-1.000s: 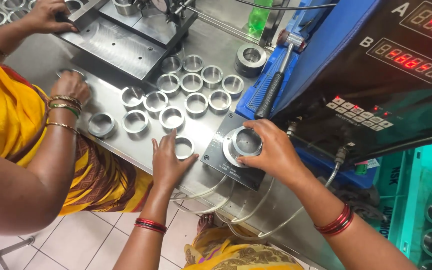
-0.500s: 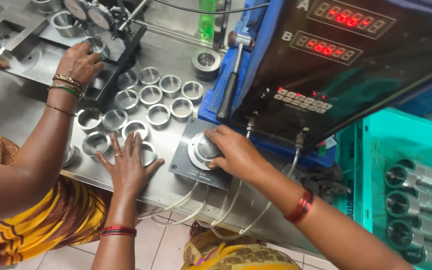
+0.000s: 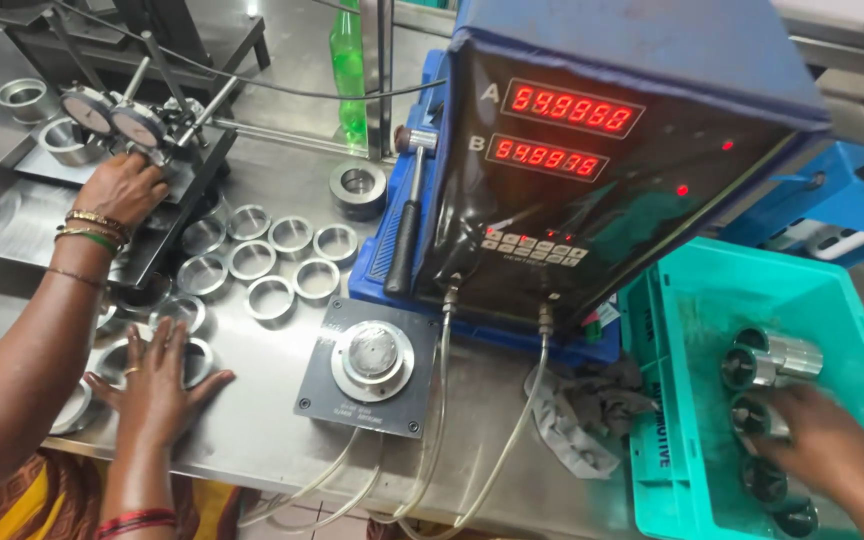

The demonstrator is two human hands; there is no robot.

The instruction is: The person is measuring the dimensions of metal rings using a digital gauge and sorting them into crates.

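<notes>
My left hand lies flat with fingers spread on a steel ring near the front edge of the steel table. My right hand is down inside the teal crate, fingers over a steel sleeve among several others. Whether it grips the sleeve is hidden. The round gauge plug on its dark base plate stands uncovered between my hands.
A co-worker's bangled hand touches the dial gauge fixture at the left. Several steel rings lie in rows behind my left hand. A blue readout box with red digits, a hammer, hoses and a grey rag crowd the middle.
My right hand left the gauge plug and moved right into the teal crate. The view swung right. My left hand stays on the ring. The co-worker's hand moved to the dial gauges.
</notes>
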